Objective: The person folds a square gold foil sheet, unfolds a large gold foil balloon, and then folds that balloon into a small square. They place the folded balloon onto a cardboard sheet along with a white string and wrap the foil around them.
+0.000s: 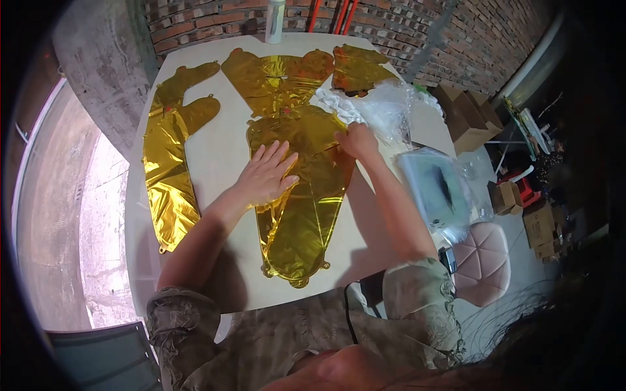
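Note:
A gold foil balloon (301,228), flat and long, lies in front of me on the pale table. My left hand (266,174) rests on its left side with the fingers spread. At its upper right edge my right hand (358,140) has its fingers curled together; whatever is between them is hidden. Another gold foil balloon (277,81) lies beyond, meeting the top of the near one. To the left is a curved gold foil piece (171,176), and at the far right a smaller gold foil piece (360,67).
Crumpled clear plastic (388,107) lies right of the balloons, with flat plastic packets (435,189) nearer me. A white bottle (274,23) stands at the table's (222,143) far edge. On the right are a padded stool (482,264) and cardboard boxes (464,117). A brick wall rises behind.

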### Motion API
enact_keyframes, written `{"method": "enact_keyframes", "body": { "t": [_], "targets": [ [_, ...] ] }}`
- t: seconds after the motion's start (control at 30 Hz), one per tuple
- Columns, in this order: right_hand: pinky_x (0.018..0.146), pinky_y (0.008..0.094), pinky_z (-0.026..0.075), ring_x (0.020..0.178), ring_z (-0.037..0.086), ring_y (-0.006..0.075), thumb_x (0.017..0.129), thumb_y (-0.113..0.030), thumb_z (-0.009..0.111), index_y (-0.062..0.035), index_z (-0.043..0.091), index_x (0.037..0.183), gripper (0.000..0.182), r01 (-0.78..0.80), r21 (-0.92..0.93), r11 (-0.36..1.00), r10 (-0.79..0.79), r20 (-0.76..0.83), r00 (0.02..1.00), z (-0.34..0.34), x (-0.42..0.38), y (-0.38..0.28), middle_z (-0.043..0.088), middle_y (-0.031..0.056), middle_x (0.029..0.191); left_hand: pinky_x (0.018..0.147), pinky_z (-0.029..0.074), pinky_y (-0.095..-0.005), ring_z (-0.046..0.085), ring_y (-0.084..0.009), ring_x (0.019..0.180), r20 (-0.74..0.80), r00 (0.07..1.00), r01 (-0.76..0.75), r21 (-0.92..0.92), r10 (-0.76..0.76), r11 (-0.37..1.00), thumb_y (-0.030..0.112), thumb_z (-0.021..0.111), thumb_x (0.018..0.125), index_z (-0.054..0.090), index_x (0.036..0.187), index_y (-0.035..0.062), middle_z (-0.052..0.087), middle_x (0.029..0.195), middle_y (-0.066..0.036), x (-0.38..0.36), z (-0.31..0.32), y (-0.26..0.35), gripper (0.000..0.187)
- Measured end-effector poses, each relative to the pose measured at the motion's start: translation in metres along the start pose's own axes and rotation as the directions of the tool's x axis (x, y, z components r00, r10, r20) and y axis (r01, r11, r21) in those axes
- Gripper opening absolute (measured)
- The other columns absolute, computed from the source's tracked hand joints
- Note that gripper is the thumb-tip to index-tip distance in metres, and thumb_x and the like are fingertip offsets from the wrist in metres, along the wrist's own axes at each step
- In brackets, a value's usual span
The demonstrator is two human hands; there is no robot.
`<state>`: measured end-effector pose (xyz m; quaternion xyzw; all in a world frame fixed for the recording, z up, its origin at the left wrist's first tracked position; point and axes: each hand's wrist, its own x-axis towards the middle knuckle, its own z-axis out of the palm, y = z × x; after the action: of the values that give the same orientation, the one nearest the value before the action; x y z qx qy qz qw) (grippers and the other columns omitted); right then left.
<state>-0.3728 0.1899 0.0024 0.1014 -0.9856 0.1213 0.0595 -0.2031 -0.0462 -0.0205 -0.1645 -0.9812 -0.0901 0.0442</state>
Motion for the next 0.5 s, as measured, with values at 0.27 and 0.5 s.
{"method": "enact_keyframes", "body": {
  "t": [0.27, 0.5],
  "targets": [
    [0.091, 0.0443, 0.055, 0.113, 0.065, 0.0344, 0.07, -0.042, 0.082, -0.0001, 0.071, 0.111, 0.06, -0.119, 0.076, 0.99, 0.095, 0.264, 0.96, -0.004, 0.041, -0.021, 0.067, 0.0212, 0.119, 0.125, 0.009, -0.0476, 0.014, -0.0318, 0.154, -0.003, 1.0, -0.005, 0.004, 0.005, 1.0, 0.051, 0.034, 0.105, 0.032, 0.157, 0.0127, 0.021, 0.165, -0.016, 0.0, 0.0, 0.0, 0.064],
    [0.081, 0.0415, 0.058, 0.095, 0.072, 0.0334, 0.066, -0.03, 0.084, 0.0014, 0.074, 0.102, 0.049, 0.048, 0.097, 0.994, -0.072, 0.268, 0.961, -0.013, 0.049, -0.019, 0.073, 0.0206, 0.104, 0.125, 0.009, -0.0485, 0.014, -0.0326, 0.154, -0.008, 1.0, -0.016, -0.023, 0.016, 1.0, 0.05, 0.034, 0.105, 0.032, 0.157, 0.017, 0.02, 0.165, -0.016, -0.002, -0.003, 0.002, 0.062]
  ]
}}
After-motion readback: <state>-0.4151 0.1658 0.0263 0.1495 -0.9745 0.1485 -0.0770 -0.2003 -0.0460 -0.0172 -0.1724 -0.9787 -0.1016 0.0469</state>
